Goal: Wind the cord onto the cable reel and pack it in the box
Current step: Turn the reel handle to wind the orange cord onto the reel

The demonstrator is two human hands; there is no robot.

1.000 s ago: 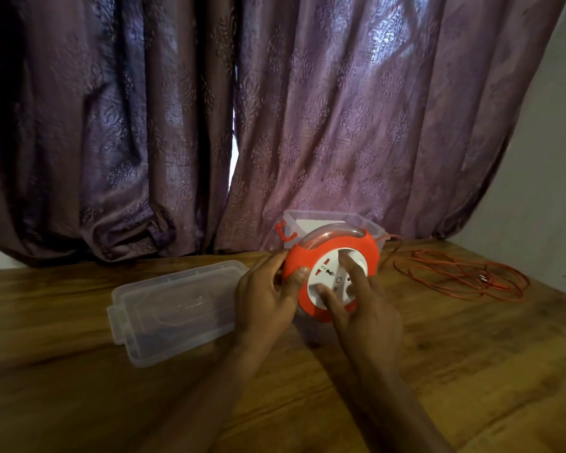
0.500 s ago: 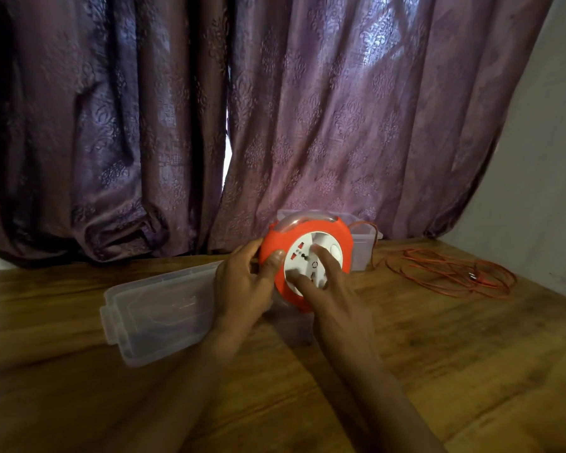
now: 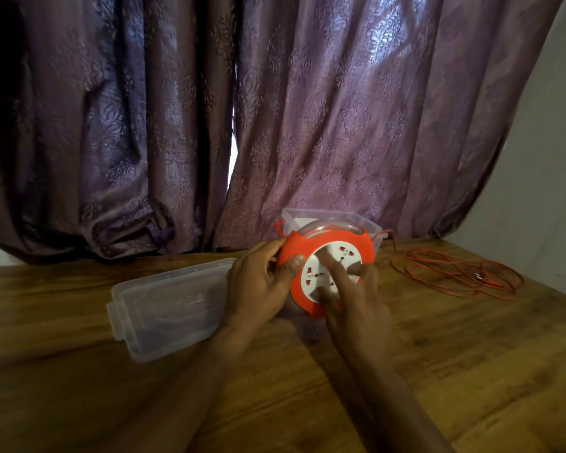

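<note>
- The fingers of the right hand lie fairly straight on the white socket face of the cable reel, pressing it rather than curling round anything; the judgement is that they are set to turn the drum.
- Just left of those fingers, the left hand grips the reel's orange rim, thumb on the front edge, and holds the reel upright on the worktop.
- Further left of the fingers, touching nothing, the clear lid lies flat on the worktop.
- Well off to the right of the fingers, most of the orange cord lies in a loose heap, so winding seems barely begun or still early.
- Directly beyond the fingers, behind the reel, stands the clear box, open; how much it holds is hidden.
- Left to do, as it appears: wind in the cord, put the reel in the box, fit the lid.
</note>
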